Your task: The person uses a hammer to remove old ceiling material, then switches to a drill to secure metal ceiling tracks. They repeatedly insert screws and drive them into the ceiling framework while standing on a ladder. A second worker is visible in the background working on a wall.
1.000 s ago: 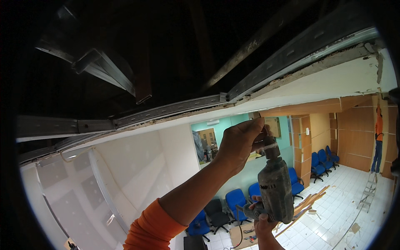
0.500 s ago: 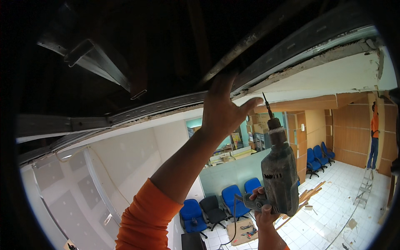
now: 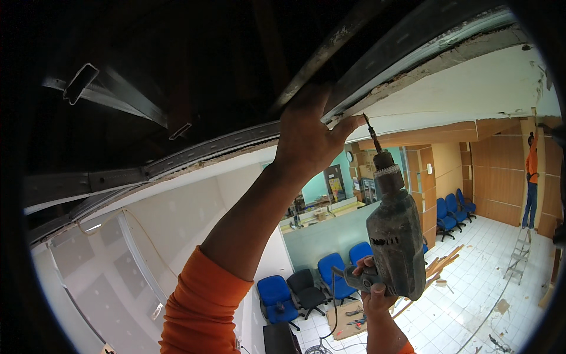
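Note:
My right hand (image 3: 377,289) is wrapped round the handle of a dark, worn corded power drill (image 3: 394,242), held upright. A long thin bit (image 3: 372,133) points up from its chuck, with its tip close to my left thumb, at the underside of the white ceiling board (image 3: 454,100). Whether the tip touches the board I cannot tell. Higher up, my left hand (image 3: 306,133) grips the metal ceiling channel (image 3: 218,141) at the board's broken edge. Its fingers reach over the channel into shadow, and the thumb sticks out below.
A metal bar (image 3: 330,50) and bracket (image 3: 124,97) hang in the dark ceiling space. Below are blue chairs (image 3: 336,277), tools on cardboard (image 3: 351,318) and wood strips (image 3: 442,262) on white tiles. At right, another person in orange (image 3: 532,162) stands on a stepladder (image 3: 519,256).
The view has shifted slightly. The drill and bit have moved a little up and left, bringing the tip closer to the ceiling board and left thumb. Both hands keep their grip.

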Tool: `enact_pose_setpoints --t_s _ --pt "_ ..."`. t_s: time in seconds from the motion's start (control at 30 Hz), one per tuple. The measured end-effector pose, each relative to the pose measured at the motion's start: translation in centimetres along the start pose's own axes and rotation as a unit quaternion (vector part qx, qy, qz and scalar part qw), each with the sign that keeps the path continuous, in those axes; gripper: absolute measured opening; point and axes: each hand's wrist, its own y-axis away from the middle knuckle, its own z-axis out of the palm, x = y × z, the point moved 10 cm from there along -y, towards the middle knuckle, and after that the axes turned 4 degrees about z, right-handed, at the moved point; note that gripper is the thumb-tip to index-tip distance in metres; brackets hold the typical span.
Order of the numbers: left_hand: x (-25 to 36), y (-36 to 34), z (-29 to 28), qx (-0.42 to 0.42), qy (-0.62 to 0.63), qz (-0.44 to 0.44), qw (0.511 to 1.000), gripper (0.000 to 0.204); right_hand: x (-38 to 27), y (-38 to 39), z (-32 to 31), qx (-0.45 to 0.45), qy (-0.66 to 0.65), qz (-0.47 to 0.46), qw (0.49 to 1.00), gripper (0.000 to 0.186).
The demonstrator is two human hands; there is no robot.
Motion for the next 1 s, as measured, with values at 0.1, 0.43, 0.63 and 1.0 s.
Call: enact_pose_setpoints --t_s 0.1,0.43,0.63,1.0 --pt "-0.1 0.0 0.2 -0.005 0.013 -0.002 1.000 0.045 0.2 0.1 0.1 -0.004 0.005 0.008 1.000 0.075" --pt "0.0 0.2 0.1 0.001 0.006 0.002 1.000 0.046 -0.2 -0.1 0.0 0.005 -0.010 -0.030 0.999 0.067" --pt "0.1 -0.2 -0.1 -0.013 0.007 0.009 1.000 0.041 0.2 -1.2 0.0 -0.024 -0.024 0.000 0.999 0.056" --pt "0.2 0.0 -0.1 0.004 0.003 0.019 1.000 0.039 -0.1 -1.8 -0.2 -0.008 -0.018 -0.005 1.000 0.051"
